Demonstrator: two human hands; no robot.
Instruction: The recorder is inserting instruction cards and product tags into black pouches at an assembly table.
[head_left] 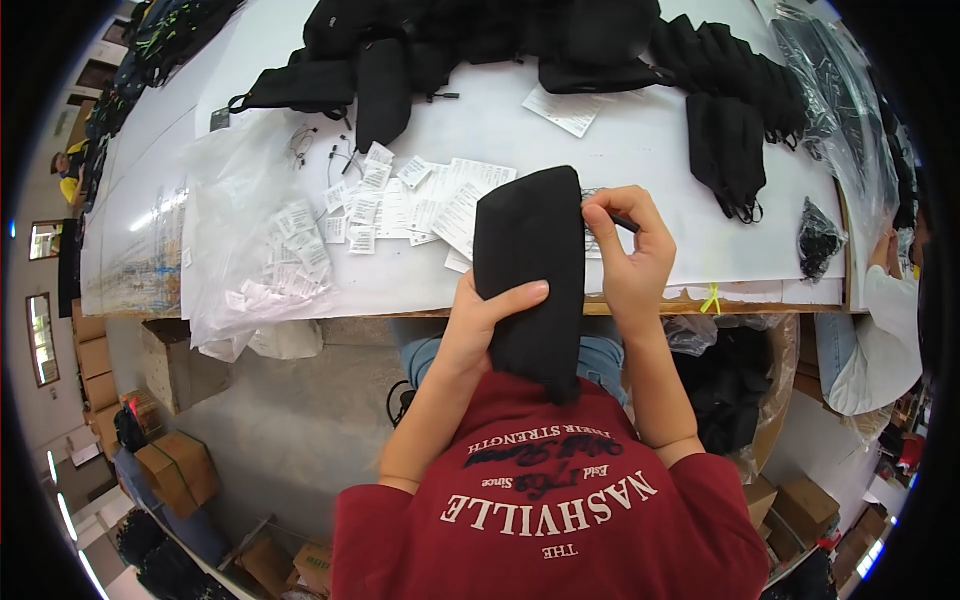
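Observation:
A flat black fabric pouch (530,250) is held upright over the table's front edge. My left hand (474,322) grips its lower left side, thumb lying across the front and the other fingers hidden behind. At the upper right edge of the pouch, my right hand (637,255) is closed in a pinch. A short dark stick-like piece (625,223) pokes out between its fingers; its kind is too small to tell. Behind the pouch, printed white paper tags (375,205) lie scattered, partly covered by it.
Black pouches (480,40) are heaped along the table's far side, with another row (725,150) at right. A clear plastic bag of tags (255,240) sits at left. Small black cords (340,155) lie behind it. A bag of black bits (820,240) rests near the right edge.

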